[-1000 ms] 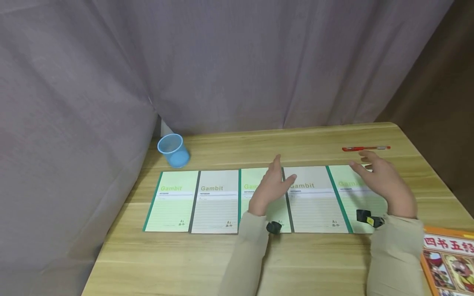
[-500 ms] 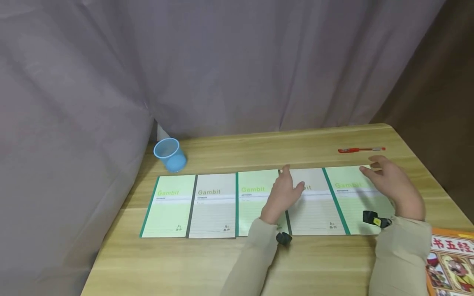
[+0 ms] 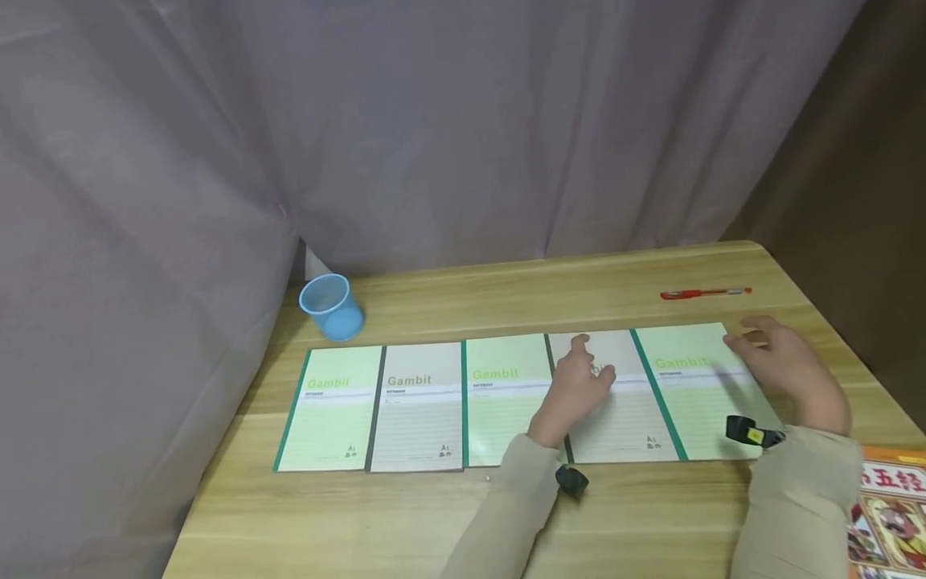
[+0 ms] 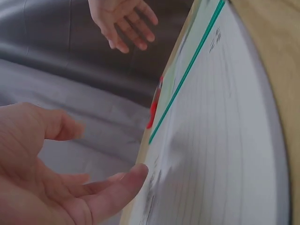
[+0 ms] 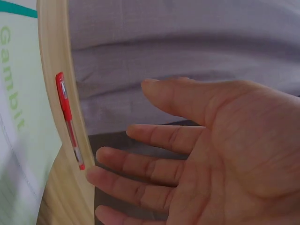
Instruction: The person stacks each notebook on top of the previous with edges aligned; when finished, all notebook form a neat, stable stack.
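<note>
Several Gambit notebooks lie in a row on the table, pale green and grey by turns. Over the grey notebook (image 3: 615, 418) second from the right is my left hand (image 3: 575, 394), its fingers loosely bent and holding nothing. In the left wrist view, a fingertip of the left hand (image 4: 89, 187) appears just above the cover; whether it touches cannot be told. My right hand (image 3: 792, 370) hovers by the right edge of the rightmost green notebook (image 3: 694, 402). In the right wrist view, the right hand (image 5: 211, 154) has its fingers spread with nothing between them.
A red pen (image 3: 705, 293) lies behind the row at the right. At the back left stands a blue cup (image 3: 333, 307). An orange-bordered book (image 3: 890, 515) sits at the front right, partly cut off. A grey curtain (image 3: 434, 137) hangs behind the table (image 3: 347, 523).
Both hands have moved to the right, the left from the middle green notebook to over the grey one beside it. The head view has shifted slightly. The notebooks stay in their row.
</note>
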A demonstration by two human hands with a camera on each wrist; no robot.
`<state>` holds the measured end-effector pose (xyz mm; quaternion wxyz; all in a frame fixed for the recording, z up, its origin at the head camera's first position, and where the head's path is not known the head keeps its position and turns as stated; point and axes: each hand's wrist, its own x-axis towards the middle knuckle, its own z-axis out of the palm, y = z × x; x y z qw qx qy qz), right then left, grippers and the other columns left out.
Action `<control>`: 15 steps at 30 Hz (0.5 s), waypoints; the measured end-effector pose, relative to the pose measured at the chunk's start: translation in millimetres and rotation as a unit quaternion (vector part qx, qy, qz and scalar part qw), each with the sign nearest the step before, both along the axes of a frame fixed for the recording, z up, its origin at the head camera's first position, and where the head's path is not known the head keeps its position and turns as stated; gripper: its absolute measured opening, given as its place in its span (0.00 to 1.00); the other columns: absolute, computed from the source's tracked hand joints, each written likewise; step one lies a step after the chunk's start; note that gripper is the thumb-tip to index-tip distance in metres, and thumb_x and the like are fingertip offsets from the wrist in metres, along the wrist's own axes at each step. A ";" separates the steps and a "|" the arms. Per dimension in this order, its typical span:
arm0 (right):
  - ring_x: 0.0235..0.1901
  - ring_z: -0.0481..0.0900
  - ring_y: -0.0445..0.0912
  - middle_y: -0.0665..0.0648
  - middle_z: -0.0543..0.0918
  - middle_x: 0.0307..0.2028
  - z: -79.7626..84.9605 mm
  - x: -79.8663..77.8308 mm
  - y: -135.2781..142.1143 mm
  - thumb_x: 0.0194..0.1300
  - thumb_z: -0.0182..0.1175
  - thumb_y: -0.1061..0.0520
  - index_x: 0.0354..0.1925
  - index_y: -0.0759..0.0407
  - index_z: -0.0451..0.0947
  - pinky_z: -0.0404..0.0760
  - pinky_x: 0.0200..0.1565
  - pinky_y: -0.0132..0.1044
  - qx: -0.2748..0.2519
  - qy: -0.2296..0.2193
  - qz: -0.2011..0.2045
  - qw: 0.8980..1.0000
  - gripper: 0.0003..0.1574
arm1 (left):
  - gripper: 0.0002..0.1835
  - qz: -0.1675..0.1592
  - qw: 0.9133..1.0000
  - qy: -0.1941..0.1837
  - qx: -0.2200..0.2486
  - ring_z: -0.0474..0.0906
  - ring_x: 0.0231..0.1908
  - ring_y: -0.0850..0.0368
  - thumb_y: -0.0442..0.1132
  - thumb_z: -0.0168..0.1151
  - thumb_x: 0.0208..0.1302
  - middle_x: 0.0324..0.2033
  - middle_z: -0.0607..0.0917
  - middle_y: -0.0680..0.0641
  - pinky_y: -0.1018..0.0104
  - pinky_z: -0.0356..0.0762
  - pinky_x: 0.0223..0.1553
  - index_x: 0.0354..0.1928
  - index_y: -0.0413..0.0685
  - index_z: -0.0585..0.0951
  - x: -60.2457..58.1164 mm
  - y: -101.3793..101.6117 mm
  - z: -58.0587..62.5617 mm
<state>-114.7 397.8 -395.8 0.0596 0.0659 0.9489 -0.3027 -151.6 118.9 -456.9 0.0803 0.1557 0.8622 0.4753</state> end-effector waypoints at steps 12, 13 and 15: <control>0.57 0.62 0.79 0.87 0.62 0.59 -11.6 -0.2 21.6 0.81 0.41 0.44 0.67 0.82 0.51 0.66 0.52 0.73 0.004 -0.033 -0.006 0.999 0.42 | 0.35 -0.056 0.998 -0.038 -0.005 0.79 0.58 0.56 0.46 0.59 0.70 0.58 0.82 0.40 0.70 0.79 0.49 0.74 0.40 0.62 13.8 19.9 7.4; 0.56 0.63 0.79 0.87 0.62 0.59 -12.6 -0.2 22.7 0.81 0.42 0.44 0.67 0.82 0.51 0.67 0.52 0.72 0.001 -0.033 -0.006 0.999 0.42 | 0.35 -0.057 0.998 -0.039 -0.004 0.78 0.59 0.56 0.46 0.59 0.70 0.58 0.82 0.39 0.69 0.78 0.50 0.74 0.40 0.62 14.6 21.0 7.5; 0.56 0.64 0.78 0.87 0.63 0.59 -15.3 -0.1 24.9 0.80 0.43 0.45 0.67 0.82 0.52 0.69 0.51 0.71 0.001 -0.034 -0.008 0.999 0.42 | 0.36 -0.060 0.997 -0.043 -0.001 0.79 0.57 0.57 0.46 0.60 0.70 0.57 0.82 0.38 0.69 0.78 0.51 0.74 0.40 0.61 16.7 22.9 6.8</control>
